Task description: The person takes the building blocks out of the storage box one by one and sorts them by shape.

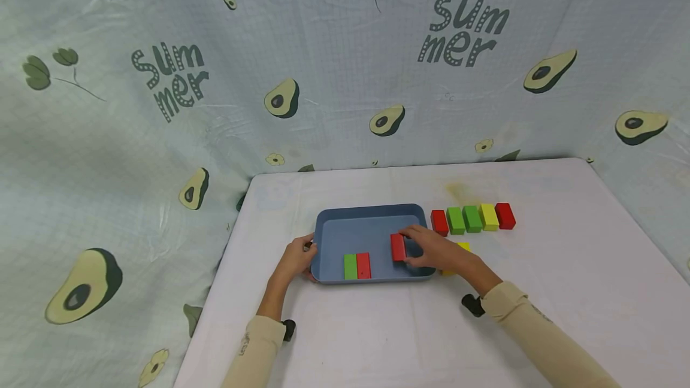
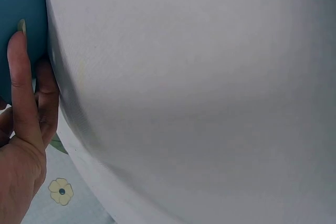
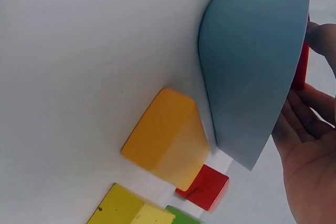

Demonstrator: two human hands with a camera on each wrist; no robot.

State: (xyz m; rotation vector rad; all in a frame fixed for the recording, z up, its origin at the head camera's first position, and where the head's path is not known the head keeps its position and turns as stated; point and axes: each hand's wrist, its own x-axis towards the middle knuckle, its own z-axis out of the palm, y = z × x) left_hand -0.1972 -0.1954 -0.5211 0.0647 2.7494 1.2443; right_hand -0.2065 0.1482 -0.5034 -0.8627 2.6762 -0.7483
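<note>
A blue-grey tray (image 1: pixel 334 232) lies on the table, and my left hand (image 1: pixel 294 258) holds it at its left edge. In the left wrist view, fingers (image 2: pixel 22 87) lie along the tray's outer wall. My right hand (image 1: pixel 431 247) reaches over the right rim and pinches a red block (image 1: pixel 398 247) between thumb and fingers, over the tray's right part. The right wrist view shows only a sliver of that red block (image 3: pixel 301 66) behind the tray wall. A green block (image 1: pixel 350 266) and another red block (image 1: pixel 363 265) sit side by side along the tray's front wall.
Right of the tray runs a row of blocks: red (image 1: pixel 439 222), green (image 1: pixel 456 220), green (image 1: pixel 472 218), yellow (image 1: pixel 489 217) and red (image 1: pixel 505 215). Yellow blocks (image 3: pixel 165 135) stand close to the tray's right side, partly hidden by my right arm in the head view. A patterned cloth hangs behind the table.
</note>
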